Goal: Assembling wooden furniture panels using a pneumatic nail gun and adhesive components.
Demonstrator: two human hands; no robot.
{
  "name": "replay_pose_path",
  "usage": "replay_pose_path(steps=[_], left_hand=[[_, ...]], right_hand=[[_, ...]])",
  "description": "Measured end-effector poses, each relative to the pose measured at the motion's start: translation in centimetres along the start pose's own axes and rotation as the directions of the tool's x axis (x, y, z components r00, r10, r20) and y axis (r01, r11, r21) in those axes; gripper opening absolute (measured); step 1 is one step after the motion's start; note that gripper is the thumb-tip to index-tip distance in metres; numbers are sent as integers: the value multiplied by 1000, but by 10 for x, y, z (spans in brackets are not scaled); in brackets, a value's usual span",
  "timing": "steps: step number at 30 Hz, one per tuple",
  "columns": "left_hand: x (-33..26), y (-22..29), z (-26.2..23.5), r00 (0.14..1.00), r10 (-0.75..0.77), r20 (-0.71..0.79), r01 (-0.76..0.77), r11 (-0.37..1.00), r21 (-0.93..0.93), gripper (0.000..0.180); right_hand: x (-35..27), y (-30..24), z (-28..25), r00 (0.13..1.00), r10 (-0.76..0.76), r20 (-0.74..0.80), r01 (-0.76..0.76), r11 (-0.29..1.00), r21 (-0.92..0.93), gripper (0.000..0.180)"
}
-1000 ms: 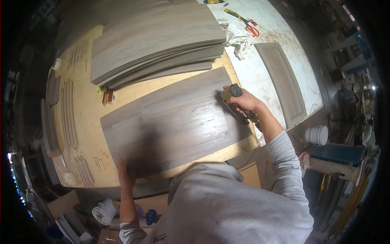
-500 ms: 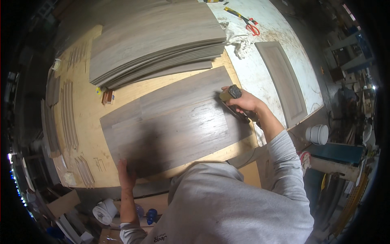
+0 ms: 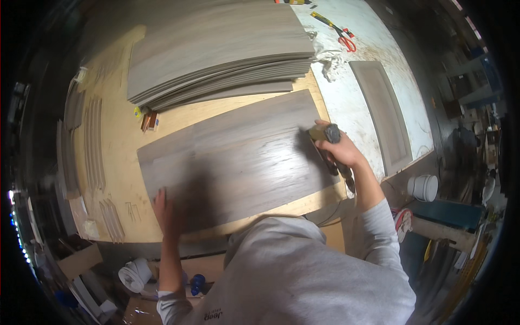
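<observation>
A grey wood-grain panel (image 3: 238,157) lies flat on the light wooden tabletop in front of me. At its right edge my right hand (image 3: 341,149) is wrapped round the handle of a dark nail gun (image 3: 325,133), its long magazine slanting toward the near right corner of the panel. My left hand (image 3: 164,208) rests on the panel's left edge near the front, fingers stretched forward. What lies under the nail gun's nose is hidden by the tool and hand.
A stack of grey panels (image 3: 222,43) stands at the back. Thin grey strips (image 3: 95,143) lie left. Copper-coloured fastener strips (image 3: 150,121) sit near the stack. On the white table section are red-handled scissors (image 3: 346,43), a white rag (image 3: 329,62) and a framed panel (image 3: 382,116).
My left hand has slid forward along the panel's left edge, its fingers now stretched out. My right hand and the nail gun have shifted slightly right and nearer. The view has shifted a little.
</observation>
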State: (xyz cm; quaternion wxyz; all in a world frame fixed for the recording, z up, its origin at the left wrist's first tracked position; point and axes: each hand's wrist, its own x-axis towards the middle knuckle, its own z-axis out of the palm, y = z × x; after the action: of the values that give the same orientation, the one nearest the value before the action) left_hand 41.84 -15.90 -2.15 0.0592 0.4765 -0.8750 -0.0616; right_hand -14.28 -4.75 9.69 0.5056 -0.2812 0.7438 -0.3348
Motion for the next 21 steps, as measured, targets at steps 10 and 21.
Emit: replay_pose_path(steps=[10,21], left_hand=[[188,75,49,986,103,132,-62,957,-282,55],[175,90,30,919,74,386,49,953,-299,50]], right_hand=[[-79,31,73,991,62,117,-89,968,236,73],[-75,-13,163,994,106,31,-110,935,337,73]])
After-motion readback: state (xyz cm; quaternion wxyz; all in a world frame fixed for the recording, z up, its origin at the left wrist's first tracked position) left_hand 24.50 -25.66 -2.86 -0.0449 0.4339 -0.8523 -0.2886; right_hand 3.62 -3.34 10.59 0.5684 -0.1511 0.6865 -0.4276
